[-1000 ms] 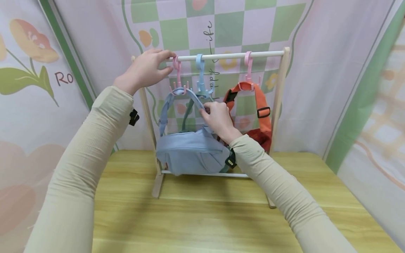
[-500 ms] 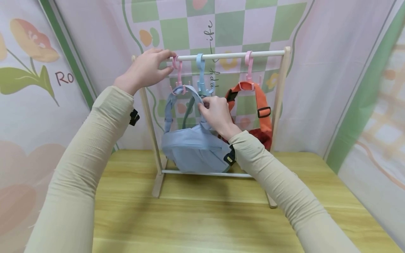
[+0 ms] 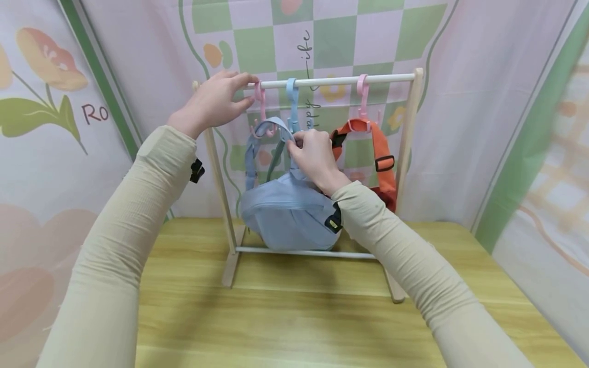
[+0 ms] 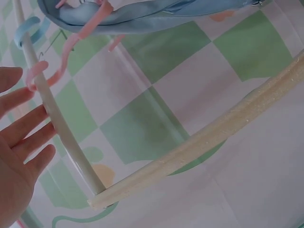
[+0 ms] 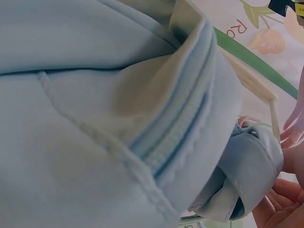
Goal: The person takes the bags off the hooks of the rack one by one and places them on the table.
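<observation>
A light blue waist bag (image 3: 290,217) hangs at the rack's left half, its strap (image 3: 276,122) arched at the prongs of a pink hook (image 3: 262,105). My right hand (image 3: 317,158) pinches that strap on its right side, just below a blue hook (image 3: 293,99). Fingers of my left hand (image 3: 216,102) lie extended against the top rail (image 3: 331,81) beside the pink hook. In the left wrist view the hand (image 4: 21,156) has its fingertips at the rail and hook. Whether the strap still rests on the prongs is hard to tell. Bag fabric (image 5: 85,142) fills most of the right wrist view.
An orange bag strap (image 3: 379,143) hangs from another pink hook (image 3: 362,97) on the right; its red bag is mostly hidden. Behind the blue bag shows a green strap (image 3: 275,161). The wooden rack post (image 3: 408,128) stands on a wood-grain table (image 3: 285,317).
My right hand has risen with the strap, pulling the blue bag up and to the right. The strap's arch sits higher at the pink hook. My left hand has stayed nearly still.
</observation>
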Demonstrator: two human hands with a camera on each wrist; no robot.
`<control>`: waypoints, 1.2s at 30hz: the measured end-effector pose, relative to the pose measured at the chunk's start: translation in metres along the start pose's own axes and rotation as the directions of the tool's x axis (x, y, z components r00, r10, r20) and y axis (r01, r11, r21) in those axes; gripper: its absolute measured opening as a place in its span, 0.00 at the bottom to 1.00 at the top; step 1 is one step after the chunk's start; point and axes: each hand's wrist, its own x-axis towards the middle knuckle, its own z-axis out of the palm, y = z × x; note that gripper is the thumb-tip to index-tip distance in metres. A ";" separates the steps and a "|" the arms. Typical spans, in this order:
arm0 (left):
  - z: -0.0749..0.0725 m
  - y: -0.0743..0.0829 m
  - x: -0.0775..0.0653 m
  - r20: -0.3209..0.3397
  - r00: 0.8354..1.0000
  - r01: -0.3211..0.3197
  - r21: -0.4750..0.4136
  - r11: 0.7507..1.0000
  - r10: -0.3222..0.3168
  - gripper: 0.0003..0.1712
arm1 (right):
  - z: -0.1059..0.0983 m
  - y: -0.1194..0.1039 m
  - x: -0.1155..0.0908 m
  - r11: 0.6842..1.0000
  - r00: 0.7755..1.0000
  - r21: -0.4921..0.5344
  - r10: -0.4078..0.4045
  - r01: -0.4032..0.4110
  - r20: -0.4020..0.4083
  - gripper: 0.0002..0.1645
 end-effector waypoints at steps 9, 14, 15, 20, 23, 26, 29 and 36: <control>0.001 -0.001 0.001 0.001 1.000 -0.005 0.001 1.000 0.005 0.28 | -0.004 -0.007 0.007 1.000 1.000 0.027 0.013 -0.013 0.004 0.12; 0.002 0.000 0.000 -0.002 1.000 -0.008 0.009 1.000 0.008 0.27 | -0.005 -0.009 0.010 0.998 1.000 0.052 0.031 -0.031 0.000 0.12; 0.002 0.000 0.000 -0.002 1.000 -0.008 0.010 1.000 0.008 0.27 | -0.006 -0.010 0.010 0.998 1.000 0.054 0.031 -0.031 0.000 0.13; 0.002 0.000 0.000 -0.010 1.000 -0.014 0.010 1.000 0.014 0.26 | -0.007 -0.012 0.013 0.998 1.000 0.065 0.028 -0.028 0.000 0.13; 0.002 0.001 0.000 -0.020 1.000 -0.021 0.008 1.000 0.021 0.26 | -0.008 -0.013 0.015 0.997 0.999 0.068 0.039 -0.039 0.004 0.14; 0.002 0.001 0.000 -0.027 0.999 -0.025 0.008 1.000 0.026 0.26 | -0.010 -0.014 0.017 0.997 0.999 0.058 0.046 -0.045 -0.006 0.13; 0.002 0.001 0.001 -0.032 0.999 -0.028 0.009 1.000 0.028 0.26 | -0.011 -0.015 0.019 0.999 0.999 0.031 0.042 -0.041 -0.021 0.12; 0.003 0.002 0.001 -0.042 0.999 -0.033 0.009 0.999 0.033 0.25 | -0.012 -0.016 0.025 0.999 0.999 0.013 0.035 -0.034 -0.040 0.13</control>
